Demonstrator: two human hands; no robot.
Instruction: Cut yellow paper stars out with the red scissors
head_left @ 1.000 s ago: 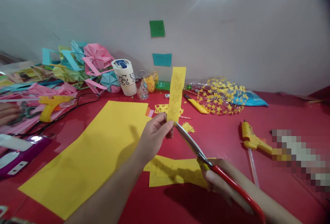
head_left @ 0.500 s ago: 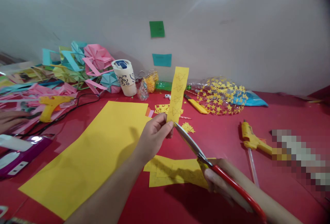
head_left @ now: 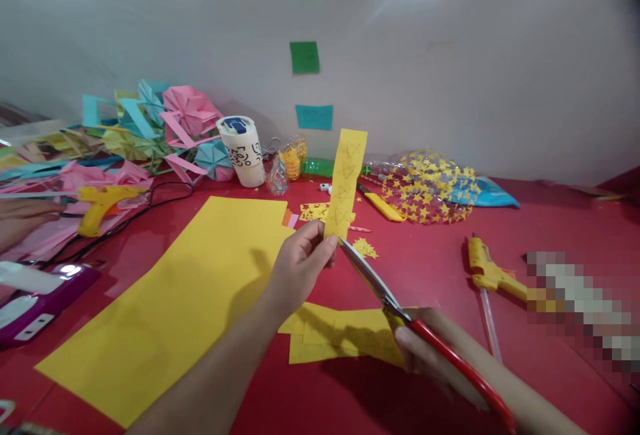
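My left hand point(head_left: 303, 263) pinches the lower end of a yellow paper strip point(head_left: 345, 178) and keeps it upright above the table. Several stars are drawn in a column on the strip. My right hand point(head_left: 425, 341) grips red-handled scissors point(head_left: 370, 276), their blade tips at the strip's bottom edge beside my left thumb. The blades look nearly closed; whether paper lies between them is hard to tell. Below the scissors, yellow paper pieces point(head_left: 320, 328) with drawn outlines lie overlapping. A small pile of cut yellow stars point(head_left: 366, 247) sits just beyond the blades.
A large yellow sheet point(head_left: 200, 275) covers the left of the red table. Glue guns lie at left point(head_left: 97, 208) and right point(head_left: 483, 265). Farther back stand a white cup point(head_left: 243, 151), a yellow cutter knife point(head_left: 383, 203) and a star-covered clear bag point(head_left: 430, 188). Another person's hand point(head_left: 25, 218) is at far left.
My hands, the strip and the scissors have hardly moved. At far left, the other person's hand has shifted slightly upward near the glue gun.
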